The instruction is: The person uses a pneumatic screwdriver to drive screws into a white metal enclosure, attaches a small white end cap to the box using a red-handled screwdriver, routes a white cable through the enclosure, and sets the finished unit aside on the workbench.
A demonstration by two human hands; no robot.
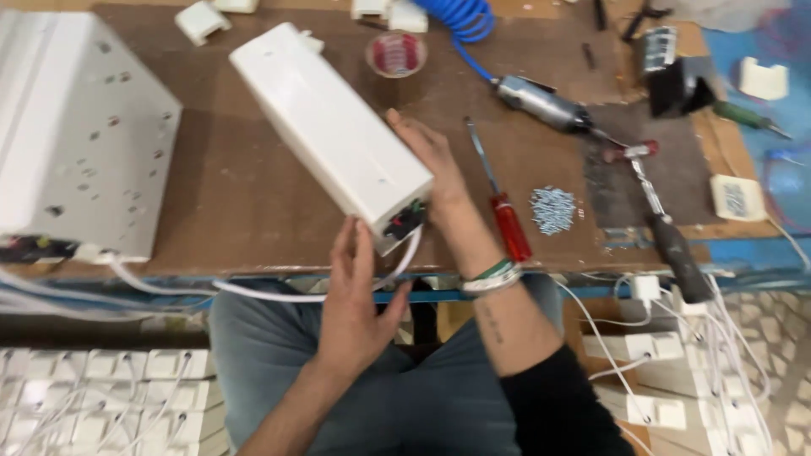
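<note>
One long white box lies slanted on the brown surface. The left hand, fingers spread, touches its near end at 6 o'clock; the right hand cups its 3 o'clock side. One red screwdriver and one screw pile lie at 3 o'clock.

A red-handled screwdriver lies beside a screw pile; a hammer lies near.

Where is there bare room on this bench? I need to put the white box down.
Bare brown top lies between the big white panel and the white box. A narrower strip runs beside the red screwdriver. Right of the screw pile it is crowded with tools.
</note>
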